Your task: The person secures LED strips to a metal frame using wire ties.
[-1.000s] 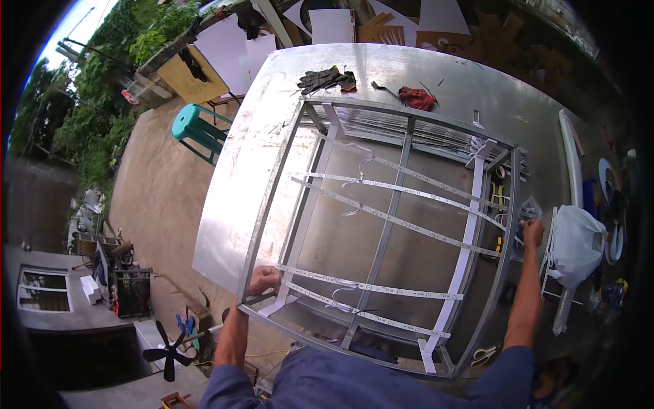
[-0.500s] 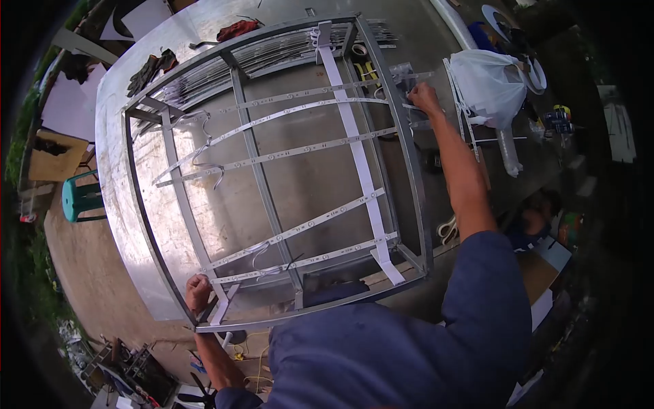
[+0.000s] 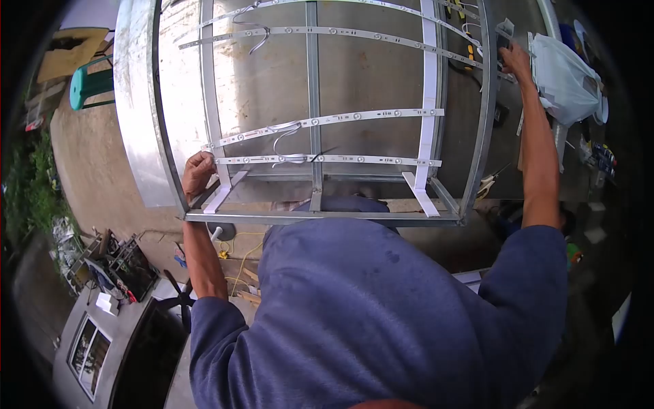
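Observation:
My left hand (image 3: 197, 174) is closed at the left side of a metal frame (image 3: 317, 217), its fingertips pinching the end of the nearest LED strip (image 3: 361, 159). A second LED strip (image 3: 368, 116) lies just beyond it, and another LED strip (image 3: 375, 34) bows across farther away. Thin wires loop from the strips. White bars (image 3: 428, 88) run crosswise beneath them. Past the frame's right side, my right hand (image 3: 516, 61) has its fingers curled beside a small clear plastic packet (image 3: 505, 28). What those fingers hold is hidden.
The frame rests on a shiny metal table (image 3: 266, 82). A white plastic bag (image 3: 564, 78) sits right of my right hand. A green stool (image 3: 90, 83) stands off to the left, and a black fan (image 3: 178, 300) is below left. Yellow cord (image 3: 246, 266) trails on the floor.
The view has tilted down toward my body, so the frame sits higher in the picture. My left hand stays at the strip's end; my right hand remains beyond the frame's right side, near the packet.

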`<state>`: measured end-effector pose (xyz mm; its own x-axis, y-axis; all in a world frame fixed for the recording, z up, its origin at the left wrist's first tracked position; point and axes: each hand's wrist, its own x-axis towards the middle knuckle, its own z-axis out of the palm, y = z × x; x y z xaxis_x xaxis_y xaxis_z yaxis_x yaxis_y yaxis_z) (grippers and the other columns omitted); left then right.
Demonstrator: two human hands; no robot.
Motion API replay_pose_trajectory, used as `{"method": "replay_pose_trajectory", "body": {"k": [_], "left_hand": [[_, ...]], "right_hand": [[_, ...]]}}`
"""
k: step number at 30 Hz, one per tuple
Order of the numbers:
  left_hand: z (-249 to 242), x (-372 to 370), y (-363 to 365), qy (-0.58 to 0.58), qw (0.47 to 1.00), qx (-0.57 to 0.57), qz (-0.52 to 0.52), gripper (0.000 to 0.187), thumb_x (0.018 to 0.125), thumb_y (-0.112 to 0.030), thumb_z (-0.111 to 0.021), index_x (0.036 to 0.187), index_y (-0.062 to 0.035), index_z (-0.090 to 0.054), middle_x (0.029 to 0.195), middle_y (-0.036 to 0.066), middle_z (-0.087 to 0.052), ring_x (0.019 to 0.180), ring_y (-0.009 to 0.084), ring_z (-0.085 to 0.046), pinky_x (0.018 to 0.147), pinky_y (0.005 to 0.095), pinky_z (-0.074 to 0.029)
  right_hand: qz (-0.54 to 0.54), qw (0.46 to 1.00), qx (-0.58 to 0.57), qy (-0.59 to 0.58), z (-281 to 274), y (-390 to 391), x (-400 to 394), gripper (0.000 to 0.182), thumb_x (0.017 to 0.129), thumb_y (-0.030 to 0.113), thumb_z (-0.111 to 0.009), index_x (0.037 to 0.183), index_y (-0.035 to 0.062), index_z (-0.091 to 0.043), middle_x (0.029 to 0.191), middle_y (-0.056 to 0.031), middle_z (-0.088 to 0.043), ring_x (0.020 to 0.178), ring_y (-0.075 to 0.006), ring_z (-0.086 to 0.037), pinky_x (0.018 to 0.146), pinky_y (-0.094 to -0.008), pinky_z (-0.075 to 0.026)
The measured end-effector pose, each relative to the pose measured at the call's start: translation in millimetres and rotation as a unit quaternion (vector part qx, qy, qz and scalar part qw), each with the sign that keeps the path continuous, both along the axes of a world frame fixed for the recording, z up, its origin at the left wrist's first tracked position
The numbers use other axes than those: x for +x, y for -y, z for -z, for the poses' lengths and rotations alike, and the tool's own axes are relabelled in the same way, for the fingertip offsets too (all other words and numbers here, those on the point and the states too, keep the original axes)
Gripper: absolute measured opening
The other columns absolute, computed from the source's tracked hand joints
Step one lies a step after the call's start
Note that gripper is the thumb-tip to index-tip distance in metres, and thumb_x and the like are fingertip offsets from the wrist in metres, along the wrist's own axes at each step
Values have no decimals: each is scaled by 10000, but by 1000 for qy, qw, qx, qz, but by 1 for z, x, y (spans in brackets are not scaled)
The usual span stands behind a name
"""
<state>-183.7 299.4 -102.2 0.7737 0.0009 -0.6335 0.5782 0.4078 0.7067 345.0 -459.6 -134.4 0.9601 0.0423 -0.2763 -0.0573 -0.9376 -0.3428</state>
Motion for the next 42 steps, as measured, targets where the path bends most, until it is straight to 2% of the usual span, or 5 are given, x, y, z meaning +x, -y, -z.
{"method": "replay_pose_trajectory", "body": {"k": [10,17,26,31,42], "left_hand": [[1,6,3,12,1000,-10,-2,134,972,-182,-701,947,-51,-684,826,25,-673,756,146,-653,755,346,-545],[-6,7,6,16,1000,0,-1,130,975,-172,-697,927,-51,-690,813,40,-691,742,143,-656,737,339,-540],[-7,3,5,21,1000,10,-8,134,977,-169,-694,930,-43,-692,805,48,-692,736,146,-658,736,347,-546],[2,1,-1,19,1000,8,-5,137,977,-175,-694,945,-43,-681,824,43,-685,752,148,-657,752,343,-555],[6,-2,-5,5,1000,27,-3,153,963,-191,-714,919,-55,-662,778,20,-646,724,127,-598,715,306,-483]], "right_hand": [[3,998,-67,22,-46,-17,-35,429,860,168,-541,1262,74,-655,1016,-232,-724,812,-390,-741,623,-424,-648],[-162,957,-193,146,-24,15,-23,309,876,240,-579,1112,58,-657,1002,-229,-718,921,-435,-707,791,-505,-570],[-138,984,-81,72,-11,21,-23,306,851,260,-605,1075,67,-687,866,-210,-696,848,-369,-703,767,-477,-529],[-118,992,-3,48,-26,-9,-48,452,892,67,-451,1270,98,-698,669,-138,-614,452,-243,-596,512,-387,-525],[9,992,36,118,-104,1,-36,277,846,186,-631,1057,97,-788,749,-61,-740,602,-144,-690,604,-284,-558]]}}
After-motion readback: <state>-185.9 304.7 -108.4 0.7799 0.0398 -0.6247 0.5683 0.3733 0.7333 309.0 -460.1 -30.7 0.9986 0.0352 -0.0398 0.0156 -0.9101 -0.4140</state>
